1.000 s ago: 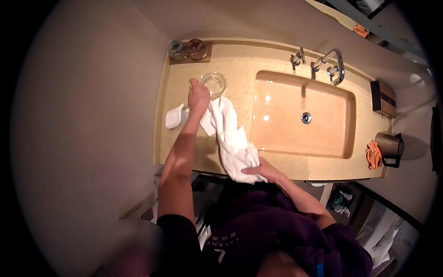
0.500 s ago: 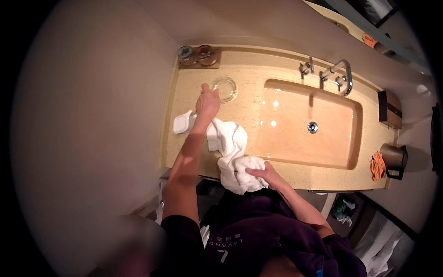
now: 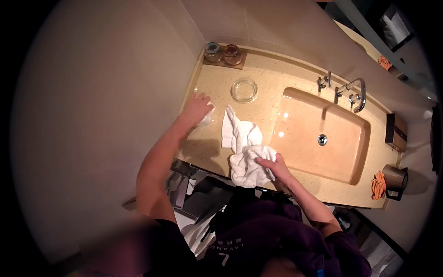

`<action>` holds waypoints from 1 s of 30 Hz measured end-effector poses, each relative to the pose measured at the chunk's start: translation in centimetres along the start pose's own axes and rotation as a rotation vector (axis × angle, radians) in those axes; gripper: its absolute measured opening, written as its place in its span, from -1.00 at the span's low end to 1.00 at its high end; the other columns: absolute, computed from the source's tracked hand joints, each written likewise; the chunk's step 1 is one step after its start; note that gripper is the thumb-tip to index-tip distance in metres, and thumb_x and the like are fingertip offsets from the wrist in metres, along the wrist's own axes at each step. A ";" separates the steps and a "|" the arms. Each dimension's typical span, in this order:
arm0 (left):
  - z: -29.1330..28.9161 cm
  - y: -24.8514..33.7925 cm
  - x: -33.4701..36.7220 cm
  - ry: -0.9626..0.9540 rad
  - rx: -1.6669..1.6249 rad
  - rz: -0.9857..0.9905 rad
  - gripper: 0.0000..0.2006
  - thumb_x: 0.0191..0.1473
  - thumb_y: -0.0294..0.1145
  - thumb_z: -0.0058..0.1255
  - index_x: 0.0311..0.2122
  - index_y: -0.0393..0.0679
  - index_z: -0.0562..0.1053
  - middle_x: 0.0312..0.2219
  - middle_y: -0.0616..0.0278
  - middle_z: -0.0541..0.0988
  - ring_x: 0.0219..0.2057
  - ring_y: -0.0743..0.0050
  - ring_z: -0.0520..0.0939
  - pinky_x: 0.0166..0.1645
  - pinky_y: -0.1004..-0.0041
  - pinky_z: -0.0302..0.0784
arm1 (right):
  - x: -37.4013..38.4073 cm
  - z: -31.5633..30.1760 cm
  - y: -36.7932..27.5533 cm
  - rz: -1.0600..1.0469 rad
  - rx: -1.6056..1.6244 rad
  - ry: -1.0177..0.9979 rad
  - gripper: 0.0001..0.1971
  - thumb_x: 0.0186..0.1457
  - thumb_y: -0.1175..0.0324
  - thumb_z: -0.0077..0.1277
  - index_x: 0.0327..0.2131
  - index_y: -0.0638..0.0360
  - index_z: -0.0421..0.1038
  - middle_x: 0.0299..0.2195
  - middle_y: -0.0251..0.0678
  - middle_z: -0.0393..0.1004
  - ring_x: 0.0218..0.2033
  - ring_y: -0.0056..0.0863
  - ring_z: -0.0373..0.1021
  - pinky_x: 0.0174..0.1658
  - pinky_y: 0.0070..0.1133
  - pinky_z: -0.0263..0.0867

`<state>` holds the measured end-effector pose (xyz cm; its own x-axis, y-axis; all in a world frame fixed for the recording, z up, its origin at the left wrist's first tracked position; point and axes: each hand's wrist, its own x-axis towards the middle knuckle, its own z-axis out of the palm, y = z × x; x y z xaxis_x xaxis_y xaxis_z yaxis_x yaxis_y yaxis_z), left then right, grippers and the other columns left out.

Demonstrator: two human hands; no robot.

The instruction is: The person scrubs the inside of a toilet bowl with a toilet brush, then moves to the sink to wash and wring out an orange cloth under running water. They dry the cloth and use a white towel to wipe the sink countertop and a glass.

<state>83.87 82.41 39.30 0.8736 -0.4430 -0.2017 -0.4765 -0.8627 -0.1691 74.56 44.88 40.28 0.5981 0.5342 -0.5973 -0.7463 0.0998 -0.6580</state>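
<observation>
My right hand [image 3: 278,169] grips a bunched white towel [image 3: 251,168] at the counter's front edge. The towel's loose end trails across the counter towards the back. At the left of the counter my left hand [image 3: 197,109] is closed over a small white container [image 3: 207,117], which it partly covers; its exact kind does not show. A round, clear glass ashtray [image 3: 244,90] lies a little behind and to the right of that hand, not touched by it.
Two glasses [image 3: 222,54] stand on a wooden tray [image 3: 224,65] in the back left corner. Right of the towel is a sink [image 3: 304,152] with a chrome faucet [image 3: 357,92]. A dark box [image 3: 396,132], a kettle [image 3: 395,177] and an orange cloth [image 3: 379,185] line the right end.
My left hand has moved from beside the ashtray leftwards and forwards onto the white container. My right hand still holds the towel. The whole view has shifted and turned slightly.
</observation>
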 end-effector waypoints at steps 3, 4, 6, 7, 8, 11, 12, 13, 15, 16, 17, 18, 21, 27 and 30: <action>-0.2 -1.4 1.0 -0.104 0.029 -0.135 -0.76 0.01 -0.42 0.00 -0.22 0.04 0.62 -0.16 0.20 0.54 0.05 0.20 0.47 0.16 0.09 0.29 | -0.8 -0.1 -0.6 0.006 0.004 0.055 -0.62 0.13 0.41 0.19 0.02 0.32 0.44 -0.15 -0.26 0.58 -0.16 -0.50 0.52 -0.07 -0.55 0.43; 0.3 -2.1 0.4 -0.099 0.031 -0.137 -0.76 0.01 -0.42 0.00 -0.22 0.04 0.62 -0.16 0.20 0.54 0.05 0.20 0.47 0.16 0.09 0.29 | -1.1 0.1 -0.8 0.004 -0.003 0.076 -0.61 0.14 0.38 0.19 0.02 0.32 0.44 -0.15 -0.26 0.58 -0.17 -0.51 0.52 -0.09 -0.55 0.43; 1.3 -3.2 -1.2 -0.188 0.053 -0.288 -0.78 0.01 -0.39 0.04 -0.21 0.02 0.62 -0.13 0.22 0.54 0.07 0.22 0.46 0.11 0.10 0.37 | -1.3 0.0 -0.6 -0.001 -0.008 0.090 -0.60 0.15 0.36 0.19 0.02 0.32 0.44 -0.15 -0.26 0.57 -0.18 -0.51 0.51 -0.10 -0.55 0.43; 1.6 -3.6 -2.0 -0.186 0.059 -0.288 -0.78 0.01 -0.39 0.04 -0.21 0.02 0.62 -0.13 0.22 0.54 0.07 0.22 0.46 0.11 0.10 0.37 | -1.1 -0.5 -0.2 -0.020 0.001 0.111 -0.60 0.17 0.31 0.18 0.02 0.32 0.44 -0.15 -0.26 0.57 -0.18 -0.51 0.51 -0.11 -0.55 0.42; 1.9 -3.8 -3.2 -0.262 0.083 -0.317 -0.79 -0.01 -0.31 0.11 -0.23 0.01 0.63 -0.22 0.20 0.57 -0.01 0.21 0.51 0.05 0.15 0.40 | -1.0 -0.7 0.1 -0.038 0.010 0.129 -0.59 0.18 0.27 0.16 0.02 0.31 0.44 -0.16 -0.26 0.57 -0.18 -0.52 0.50 -0.11 -0.56 0.42; 1.2 -2.6 -4.8 -0.418 -0.229 -0.329 -0.79 0.03 -0.20 0.16 -0.25 -0.03 0.63 -0.37 0.15 0.60 -0.18 0.21 0.58 -0.07 0.24 0.46 | -1.4 -0.6 -0.4 -0.103 0.114 0.131 -0.58 0.23 0.17 0.11 0.01 0.31 0.45 -0.16 -0.27 0.56 -0.18 -0.52 0.49 -0.11 -0.56 0.40; 0.7 -2.1 -5.8 -0.492 -0.569 -0.316 -0.78 0.08 -0.16 0.13 -0.27 -0.05 0.62 -0.43 0.12 0.59 -0.27 0.22 0.61 -0.12 0.29 0.47 | -1.2 -0.7 -0.4 -0.109 0.118 0.119 -0.58 0.23 0.17 0.11 0.01 0.31 0.45 -0.16 -0.27 0.56 -0.18 -0.52 0.49 -0.11 -0.56 0.40; 1.1 -1.1 -6.8 -0.388 -0.815 -0.422 -0.76 0.12 -0.14 0.12 -0.32 -0.09 0.59 -0.48 0.14 0.58 -0.35 0.28 0.61 -0.17 0.33 0.47 | -0.7 -0.9 -0.1 -0.110 0.121 0.092 -0.56 0.25 0.12 0.07 0.02 0.29 0.43 -0.16 -0.29 0.55 -0.17 -0.52 0.48 -0.10 -0.54 0.40; 1.7 2.1 -7.7 -0.275 -1.053 -0.524 -0.73 0.15 -0.12 0.11 -0.37 -0.14 0.56 -0.54 0.15 0.56 -0.42 0.33 0.61 -0.22 0.38 0.48 | -0.3 -0.6 -0.1 -0.112 0.129 0.063 -0.54 0.27 0.07 0.02 0.03 0.26 0.42 -0.15 -0.31 0.54 -0.17 -0.52 0.47 -0.10 -0.53 0.39; 1.5 4.3 -7.3 -0.131 -1.317 -0.646 -0.71 0.20 -0.13 0.06 -0.41 -0.15 0.52 -0.54 0.23 0.55 -0.47 0.43 0.56 -0.28 0.41 0.43 | -0.3 0.0 -0.5 -0.151 0.182 0.057 -0.52 0.28 0.04 0.00 0.04 0.26 0.40 -0.14 -0.31 0.54 -0.15 -0.52 0.47 -0.08 -0.52 0.38; 1.2 6.2 -7.0 0.031 -1.577 -0.769 -0.68 0.25 -0.14 0.02 -0.45 -0.16 0.48 -0.54 0.31 0.55 -0.51 0.53 0.50 -0.35 0.43 0.38 | -0.3 0.4 -0.9 -0.190 0.232 0.047 -0.51 0.29 0.02 -0.02 0.06 0.26 0.39 -0.13 -0.31 0.53 -0.14 -0.52 0.46 -0.07 -0.52 0.38; 1.1 7.5 -7.2 0.042 -1.573 -0.782 -0.68 0.25 -0.14 0.02 -0.45 -0.16 0.48 -0.54 0.31 0.55 -0.51 0.53 0.50 -0.35 0.43 0.38 | -0.4 0.8 -1.4 -0.197 0.190 0.021 -0.46 0.31 -0.04 -0.07 0.09 0.25 0.36 -0.08 -0.30 0.50 -0.08 -0.52 0.44 -0.02 -0.50 0.36; 1.1 10.8 -7.2 0.365 -1.908 -0.921 -0.70 0.25 -0.20 0.01 -0.50 -0.11 0.43 -0.57 0.30 0.51 -0.55 0.56 0.46 -0.41 0.49 0.32 | 0.1 0.6 -1.9 -0.157 0.178 -0.074 -0.41 0.32 -0.13 -0.12 0.10 0.24 0.35 -0.03 -0.29 0.48 -0.02 -0.52 0.41 0.05 -0.51 0.32; -6.6 19.5 -6.2 0.498 -1.219 -0.863 -0.80 0.10 -0.31 0.14 -0.43 -0.21 0.45 -0.57 0.19 0.50 -0.54 0.30 0.49 -0.44 0.35 0.35 | 2.2 0.6 -2.6 -0.158 -0.049 -0.314 -0.26 0.32 -0.15 -0.13 0.27 0.34 0.12 0.08 -0.20 0.36 0.12 -0.34 0.31 0.21 -0.44 0.18; -10.3 23.2 -4.8 0.722 -0.971 -0.621 -0.83 0.03 -0.37 0.15 -0.45 -0.22 0.43 -0.57 0.02 0.48 -0.54 -0.05 0.53 -0.42 0.12 0.39 | 4.8 4.4 -3.6 -0.651 -0.645 0.056 -0.52 0.32 0.15 -0.15 0.11 0.37 0.30 0.00 -0.06 0.44 -0.01 -0.27 0.40 0.12 -0.46 0.25</action>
<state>69.63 62.01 46.27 0.9164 0.3090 0.2545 0.0108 -0.6547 0.7558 78.84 50.79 41.77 0.8692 0.4936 -0.0294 0.0406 -0.1304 -0.9906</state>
